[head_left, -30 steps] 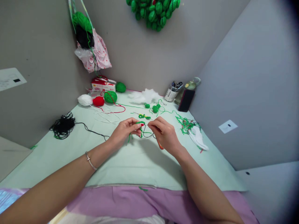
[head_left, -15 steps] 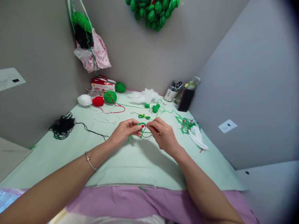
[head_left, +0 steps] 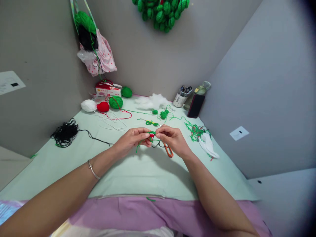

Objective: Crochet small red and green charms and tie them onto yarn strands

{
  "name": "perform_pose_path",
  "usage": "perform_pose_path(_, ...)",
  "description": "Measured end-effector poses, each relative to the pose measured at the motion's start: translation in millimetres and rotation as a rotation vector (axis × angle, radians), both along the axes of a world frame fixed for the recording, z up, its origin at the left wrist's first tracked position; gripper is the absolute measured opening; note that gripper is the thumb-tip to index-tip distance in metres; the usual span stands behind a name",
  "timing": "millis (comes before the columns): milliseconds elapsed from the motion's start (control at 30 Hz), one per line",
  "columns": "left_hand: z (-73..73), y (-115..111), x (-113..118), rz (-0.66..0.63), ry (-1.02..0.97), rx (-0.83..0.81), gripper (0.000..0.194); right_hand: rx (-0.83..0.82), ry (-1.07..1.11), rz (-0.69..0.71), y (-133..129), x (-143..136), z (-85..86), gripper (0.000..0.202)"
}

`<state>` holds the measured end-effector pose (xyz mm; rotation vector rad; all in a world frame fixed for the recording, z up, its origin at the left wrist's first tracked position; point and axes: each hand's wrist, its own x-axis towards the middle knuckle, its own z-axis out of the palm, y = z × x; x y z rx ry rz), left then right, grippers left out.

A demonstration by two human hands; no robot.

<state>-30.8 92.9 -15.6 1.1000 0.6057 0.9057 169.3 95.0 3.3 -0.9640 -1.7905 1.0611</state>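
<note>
Between my hands is a small green and red crochet piece (head_left: 152, 135). My left hand (head_left: 134, 138) pinches its left side, and a green yarn tail hangs below those fingers. The fingertips of my right hand (head_left: 172, 138) close on the piece's right edge. An orange-handled tool (head_left: 169, 151) sticks out below my right palm; its upper part is hidden by the hand. A loop of black yarn hangs under the piece. Just beyond my hands lies a small green and yellow piece (head_left: 151, 123) with a thin metal shaft beside it.
Black yarn (head_left: 65, 132) lies at the left. White, red and green yarn balls (head_left: 116, 102) sit at the back left. White stuffing (head_left: 155, 101), a pen cup (head_left: 180, 98) and a phone (head_left: 196, 105) stand or lie behind. Green scraps (head_left: 196, 131) are at the right.
My right hand has turned and its fingertips now meet the piece's right edge. The orange handle has come into view below the palm. More of the red part shows.
</note>
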Motion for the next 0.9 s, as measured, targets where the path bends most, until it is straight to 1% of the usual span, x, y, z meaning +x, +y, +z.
perform_pose_path(67,-0.7,-0.2,0.5,0.024,0.008,-0.003,0.022,0.011,0.013,-0.045,1.3,-1.5,-4.9,0.018)
perform_pose_path(100,-1.4,-0.1,0.6,0.037,0.013,-0.004,0.022,0.052,0.0,-0.081,2.0,-2.0,-7.4,0.017)
perform_pose_path(200,-4.1,0.8,0.6,0.064,0.017,0.008,0.021,0.251,-0.118,-0.204,3.1,-2.3,-13.1,0.011)
perform_pose_path(267,-5.6,1.5,0.5,0.077,0.018,0.017,0.02,0.342,-0.207,-0.242,2.8,-2.2,-14.6,0.009)
perform_pose_path(333,-6.4,2.0,0.5,0.088,0.027,0.017,0.021,0.37,-0.251,-0.23,2.0,-2.3,-14.7,0.01)
perform_pose_path(400,-6.7,2.5,0.5,0.093,0.036,0.015,0.022,0.36,-0.275,-0.207,1.3,-2.5,-14.1,0.011)
perform_pose_path(500,-6.6,3.2,0.2,0.1,0.033,0.01,0.022,0.324,-0.311,-0.217,1.7,-2.1,-13.6,0.011)
perform_pose_path(667,-8.8,4.4,0.4,0.118,0.021,0.011,0.022,0.277,-0.268,-0.194,2.1,-2.2,-14.6,0.011)
perform_pose_path(800,-15.2,5.6,3.9,0.162,0.035,0.01,0.024,0.309,-0.252,-0.179,-4.8,-8.3,-14.4,0.006)
perform_pose_path(900,-19.2,6.1,6.6,0.196,0.039,0.017,0.026,0.41,-0.347,-0.168,-11.7,-14.4,-13.7,0.005)
